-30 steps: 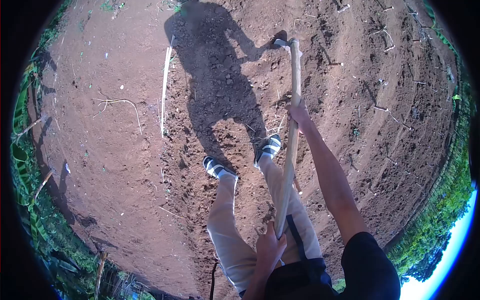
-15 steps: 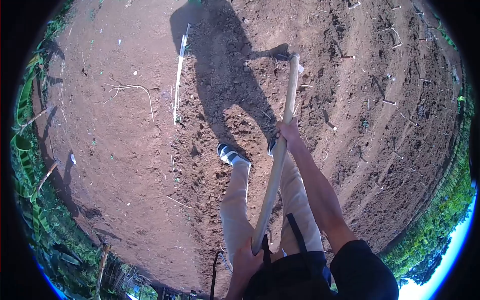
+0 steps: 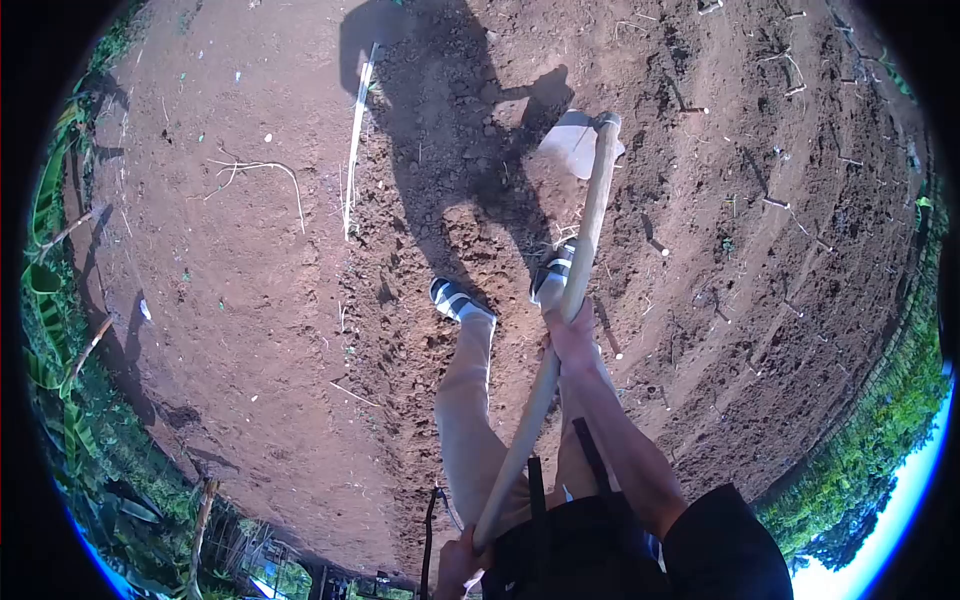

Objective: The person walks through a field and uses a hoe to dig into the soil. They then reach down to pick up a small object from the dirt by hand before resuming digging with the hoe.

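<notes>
A hoe with a long wooden handle (image 3: 590,225) slants across my front. Its broad pale metal blade (image 3: 570,143) shows at the far end, above the loose soil. My right hand (image 3: 572,338) is wrapped round the middle of the handle, close to my right shin. Down at the bottom edge, my left hand (image 3: 460,562) grips the butt end near my hip. Both feet stand on the broken soil in striped footwear; the right shoe (image 3: 553,275) lies just left of the handle.
Short stem cuttings (image 3: 657,248) stick out of tilled soil (image 3: 740,330) to the right. A long pale strip (image 3: 359,140) lies left of my shadow, and a dry branched twig (image 3: 262,166) sits on smoother ground. Green plants (image 3: 50,300) border the plot.
The hoe has been drawn back toward me, and its blade now shows broadside. My right hand has moved down toward my body; my left hand has shifted lower and left.
</notes>
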Tool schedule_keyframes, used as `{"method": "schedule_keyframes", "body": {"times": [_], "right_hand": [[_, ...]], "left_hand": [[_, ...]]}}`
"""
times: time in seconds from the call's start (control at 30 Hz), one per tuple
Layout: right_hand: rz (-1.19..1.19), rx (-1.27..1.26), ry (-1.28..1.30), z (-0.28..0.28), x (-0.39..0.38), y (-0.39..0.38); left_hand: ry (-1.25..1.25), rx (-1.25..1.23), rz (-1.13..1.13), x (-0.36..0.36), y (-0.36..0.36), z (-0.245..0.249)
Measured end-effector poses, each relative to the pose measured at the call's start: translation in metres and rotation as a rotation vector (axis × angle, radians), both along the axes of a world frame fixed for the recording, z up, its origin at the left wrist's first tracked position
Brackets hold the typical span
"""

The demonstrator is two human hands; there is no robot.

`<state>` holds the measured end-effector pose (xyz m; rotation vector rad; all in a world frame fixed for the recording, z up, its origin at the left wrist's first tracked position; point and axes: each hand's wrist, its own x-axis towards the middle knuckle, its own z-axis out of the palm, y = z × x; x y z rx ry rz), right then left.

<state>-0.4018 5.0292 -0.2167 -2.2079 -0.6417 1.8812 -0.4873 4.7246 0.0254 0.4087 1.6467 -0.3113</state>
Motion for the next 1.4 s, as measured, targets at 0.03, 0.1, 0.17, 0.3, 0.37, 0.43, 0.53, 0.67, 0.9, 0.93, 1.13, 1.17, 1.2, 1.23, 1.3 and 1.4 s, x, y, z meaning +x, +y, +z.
{"method": "schedule_keyframes", "body": {"times": [0.03,0.1,0.17,0.3,0.37,0.43,0.53,0.67,0.9,0.93,1.13,1.17,1.2,1.23,1.3,1.4], "right_hand": [[0.005,0.056,0.007,-0.009,0.012,0.021],[0.081,0.135,0.009,-0.014,0.030,0.080],[0.309,0.139,-0.232,-0.048,0.054,0.170],[0.392,0.221,-0.307,-0.103,0.074,0.259],[0.391,0.186,-0.271,-0.126,0.077,0.272],[0.376,0.134,-0.212,-0.145,0.086,0.277],[0.415,0.171,-0.336,-0.178,0.086,0.236],[0.501,0.190,-0.453,-0.194,0.089,0.171],[0.563,0.028,-0.431,-0.184,0.087,0.072],[0.445,-0.009,-0.329,-0.137,0.065,0.065],[0.019,-0.038,-0.154,-0.125,0.029,-0.006],[-0.071,-0.096,-0.075,-0.121,0.023,-0.016],[-0.158,-0.153,0.005,-0.115,0.017,-0.028],[-0.110,-0.130,-0.109,-0.098,0.003,-0.040],[-0.132,-0.093,-0.149,-0.108,-0.010,-0.095],[-0.294,-0.203,-0.006,-0.024,-0.056,-0.123]], "left_hand": [[-0.012,0.042,0.092,0.012,0.030,-0.009],[-0.032,0.187,0.243,0.044,0.077,-0.032],[-0.076,0.265,0.300,0.086,0.126,-0.083],[-0.146,0.295,0.348,0.122,0.223,-0.147],[-0.101,0.476,0.390,0.131,0.242,-0.161],[-0.119,0.401,0.374,0.129,0.249,-0.156],[-0.090,0.340,0.328,0.123,0.223,-0.152],[-0.116,0.303,0.304,0.101,0.168,-0.129],[-0.127,0.263,0.315,0.077,0.107,-0.082],[-0.097,0.256,0.255,0.068,0.097,-0.079],[-0.123,0.081,0.143,-0.029,0.059,-0.061],[-0.126,0.083,0.145,-0.043,0.052,-0.053],[-0.070,0.126,0.029,-0.056,0.041,-0.042],[-0.010,0.175,-0.083,-0.068,0.030,-0.032],[-0.020,0.098,-0.158,-0.098,0.003,-0.013],[-0.066,-0.039,-0.183,-0.137,-0.045,0.019]]}}
